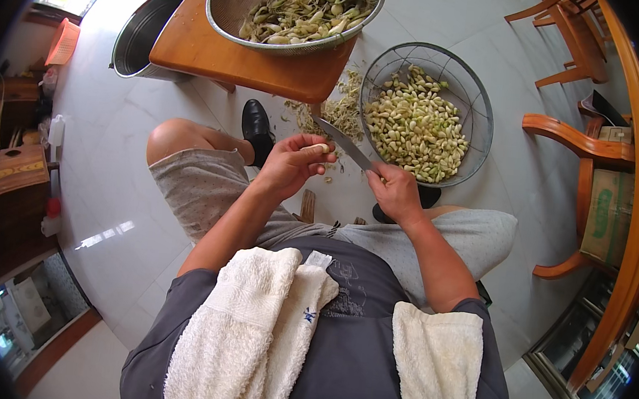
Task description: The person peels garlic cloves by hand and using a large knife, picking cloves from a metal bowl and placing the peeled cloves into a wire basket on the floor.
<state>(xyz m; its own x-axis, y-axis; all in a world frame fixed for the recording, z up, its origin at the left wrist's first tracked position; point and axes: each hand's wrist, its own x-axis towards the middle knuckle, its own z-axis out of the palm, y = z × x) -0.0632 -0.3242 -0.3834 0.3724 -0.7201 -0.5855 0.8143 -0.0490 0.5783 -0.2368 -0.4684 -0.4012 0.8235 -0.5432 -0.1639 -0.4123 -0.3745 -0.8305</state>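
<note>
Between the thumb and fingers of my left hand is a small pale bulb, like a pickling onion. My right hand grips a knife by its handle, which is hidden in the fist. The steel knife blade slants up to the left, its tip just above the bulb and apart from it. Beyond my right hand stands a round wire-framed basket with many trimmed bulbs in it. A metal mesh colander of untrimmed bulbs with stringy roots rests on a wooden stool.
Root and stalk trimmings lie on the tiled floor beneath my hands. A dark metal bucket stands left of the stool. Wooden chairs and a cardboard box are at the right. A pale towel hangs over my shoulders.
</note>
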